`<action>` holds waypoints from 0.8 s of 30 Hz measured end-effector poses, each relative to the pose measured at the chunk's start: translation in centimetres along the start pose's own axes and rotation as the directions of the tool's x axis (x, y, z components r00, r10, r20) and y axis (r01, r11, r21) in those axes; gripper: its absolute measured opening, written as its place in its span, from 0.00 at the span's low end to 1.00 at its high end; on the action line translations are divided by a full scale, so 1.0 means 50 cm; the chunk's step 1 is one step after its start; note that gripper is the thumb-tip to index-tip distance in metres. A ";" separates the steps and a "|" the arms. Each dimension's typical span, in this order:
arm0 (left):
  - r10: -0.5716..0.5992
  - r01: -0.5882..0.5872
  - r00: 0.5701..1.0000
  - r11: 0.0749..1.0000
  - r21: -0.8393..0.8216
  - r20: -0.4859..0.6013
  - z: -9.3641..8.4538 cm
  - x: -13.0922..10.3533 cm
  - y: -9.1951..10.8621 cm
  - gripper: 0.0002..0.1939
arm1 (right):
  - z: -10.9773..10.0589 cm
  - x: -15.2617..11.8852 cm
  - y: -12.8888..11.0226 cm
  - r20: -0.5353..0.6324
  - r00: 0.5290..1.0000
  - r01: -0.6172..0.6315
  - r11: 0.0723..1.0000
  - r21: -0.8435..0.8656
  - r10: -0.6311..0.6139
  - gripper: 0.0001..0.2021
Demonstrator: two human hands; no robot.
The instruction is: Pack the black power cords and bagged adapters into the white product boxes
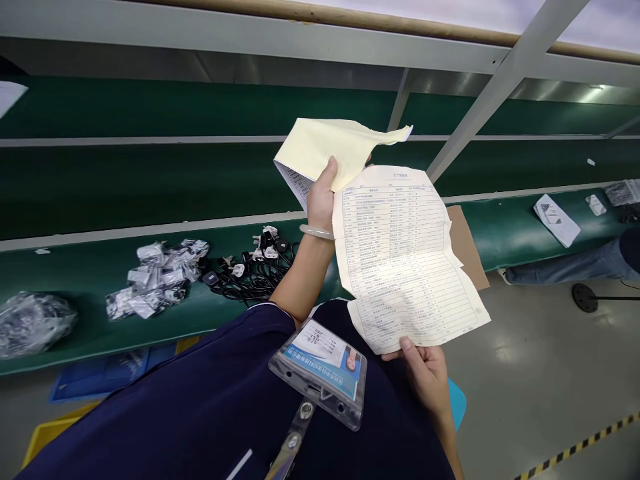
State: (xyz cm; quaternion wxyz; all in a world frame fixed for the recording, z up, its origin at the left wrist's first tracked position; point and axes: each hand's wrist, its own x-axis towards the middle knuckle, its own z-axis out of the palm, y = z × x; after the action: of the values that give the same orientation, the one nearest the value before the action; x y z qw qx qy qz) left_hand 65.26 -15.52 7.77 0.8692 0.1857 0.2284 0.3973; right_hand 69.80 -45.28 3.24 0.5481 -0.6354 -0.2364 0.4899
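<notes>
My left hand (324, 200), with a pale bangle at its wrist, grips a folded yellow paper (325, 147) with printed text on its underside. A creased printed sheet (400, 253) with a table of rows hangs open beside it, its upper left edge against that hand. At the sheet's bottom edge, my right hand (425, 370) pinches the paper between thumb and fingers. Part of the left fingers is hidden behind the papers.
Silvery plastic packets (155, 277) and black cables with plugs (255, 267) lie on the green bench (90, 267). A bagged bundle (35, 323) is far left. Cardboard (465, 247) sits behind the sheet. Another person's leg (570, 263) shows at right. A badge (320, 370) hangs at my chest.
</notes>
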 end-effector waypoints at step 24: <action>0.113 -0.113 0.994 0.994 0.008 0.006 -0.012 0.017 -0.002 0.25 | 0.023 0.002 -0.038 -0.078 0.994 0.071 0.989 -0.133 -0.082 0.17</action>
State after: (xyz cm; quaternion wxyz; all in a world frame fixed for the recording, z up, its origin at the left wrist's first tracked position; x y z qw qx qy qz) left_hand 65.48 -14.83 6.99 0.8452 0.2030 0.2167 0.4444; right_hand 69.27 -44.10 5.09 0.5332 -0.6802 -0.2688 0.4252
